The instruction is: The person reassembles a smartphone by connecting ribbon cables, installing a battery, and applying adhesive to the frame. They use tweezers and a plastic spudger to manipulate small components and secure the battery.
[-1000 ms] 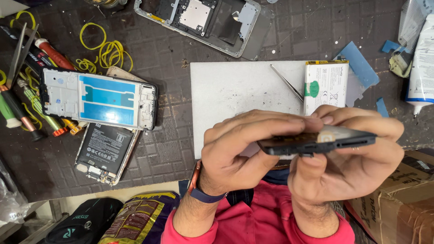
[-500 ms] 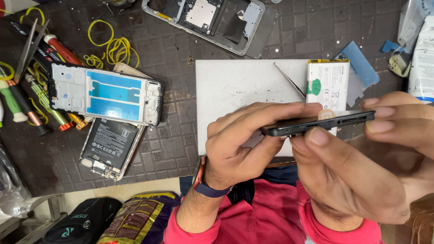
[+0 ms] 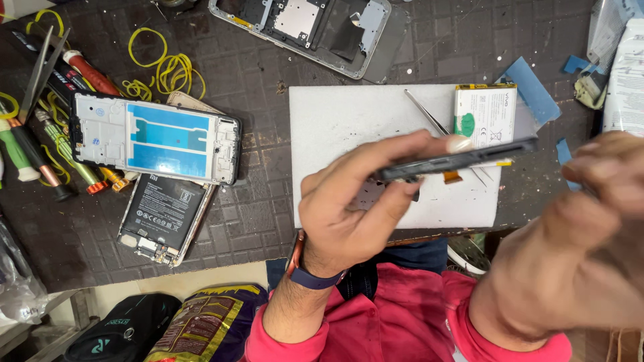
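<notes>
Pinching a dark phone frame (image 3: 456, 163) edge-on between thumb and fingers, the left hand (image 3: 352, 208) steadies it above the white mat (image 3: 335, 127), while the blurred right hand (image 3: 590, 228) hovers nearby, grip indiscernible.

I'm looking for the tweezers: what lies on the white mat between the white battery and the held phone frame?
In the head view, thin metal tweezers lie slanted on the white mat, between the white battery and the phone frame in the left hand.
</notes>
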